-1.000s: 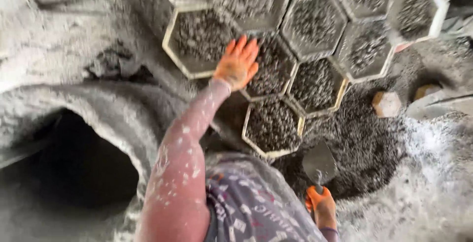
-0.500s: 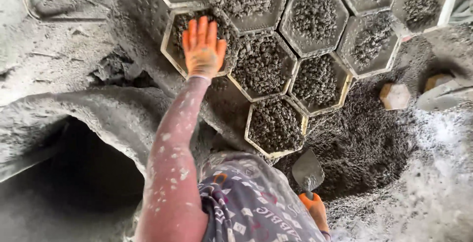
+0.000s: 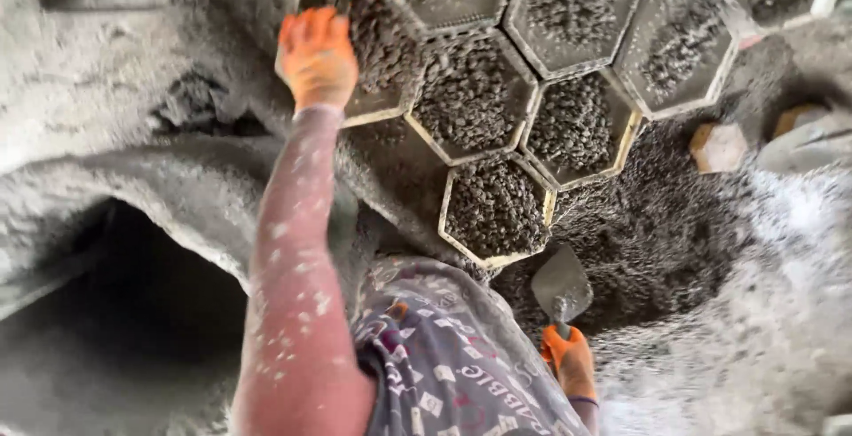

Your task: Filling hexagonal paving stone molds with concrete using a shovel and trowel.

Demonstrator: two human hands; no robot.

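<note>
1. Reaching up and left of the nearest hexagonal mould (image 3: 495, 210), your left hand (image 3: 317, 56) in an orange glove lies flat, fingers spread, on the far-left mould (image 3: 373, 54) of wet gravel mix.
2. Just below and right of that nearest mould, your right hand (image 3: 568, 358) has its grip clamped on a trowel (image 3: 560, 285), blade resting over the dark concrete heap (image 3: 657, 223).

single head-worn view, looking steeply down, close over hexagonal moulds (image 3: 497, 205) and gravel mix (image 3: 674, 223)

Hexagonal mould (image 3: 373, 63) heaped with grey gravel mix, far left of cluster; small steel trowel (image 3: 561, 287), blade up.
</note>
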